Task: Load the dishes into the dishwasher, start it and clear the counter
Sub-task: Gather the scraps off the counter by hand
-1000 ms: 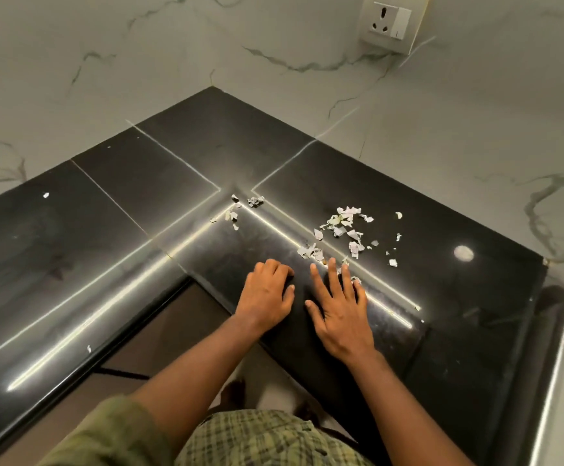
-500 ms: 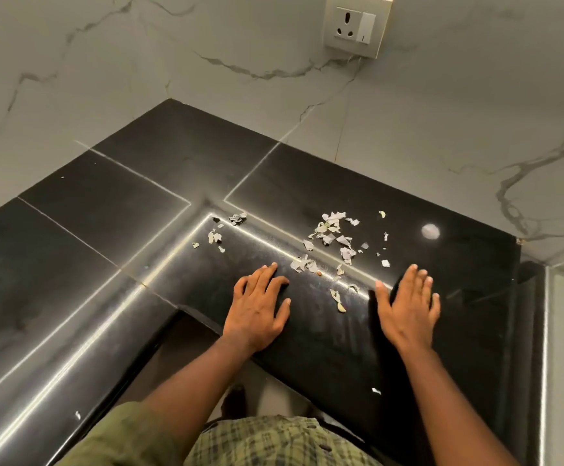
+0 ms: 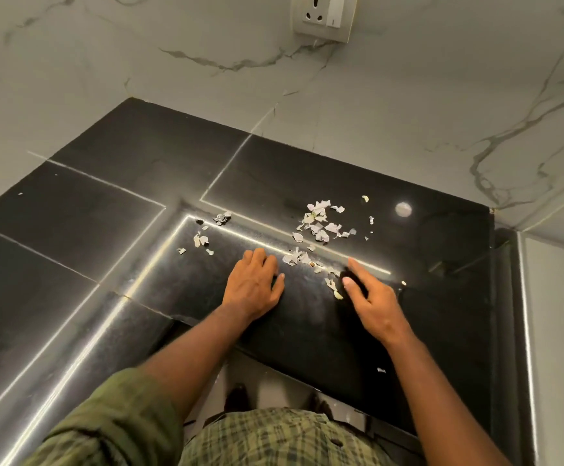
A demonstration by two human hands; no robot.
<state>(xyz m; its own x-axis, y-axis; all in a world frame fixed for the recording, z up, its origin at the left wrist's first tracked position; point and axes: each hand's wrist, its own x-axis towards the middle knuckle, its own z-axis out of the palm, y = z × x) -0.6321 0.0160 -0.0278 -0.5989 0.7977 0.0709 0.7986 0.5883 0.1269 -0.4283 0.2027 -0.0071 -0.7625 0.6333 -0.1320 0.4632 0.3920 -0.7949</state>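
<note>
Pale peel scraps (image 3: 321,223) lie scattered on the black L-shaped counter (image 3: 105,203) near its inner corner. A smaller cluster of scraps (image 3: 201,239) sits to the left, and a few bits (image 3: 332,285) lie by my right thumb. My left hand (image 3: 253,284) rests flat on the counter, palm down, fingers slightly curled, just left of the scraps. My right hand (image 3: 371,297) stands on its edge on the counter, fingers straight and together, right beside the nearest scraps. Neither hand holds anything.
A white marble wall rises behind the counter, with a power socket (image 3: 324,16) at the top. The counter ends at a steel edge (image 3: 522,331) on the right. A lone scrap (image 3: 381,370) lies near the front edge. The floor shows below the inner corner.
My right hand has moved left from the counter's right side toward the scraps and turned onto its edge. My left hand has stayed put. The view has tilted slightly.
</note>
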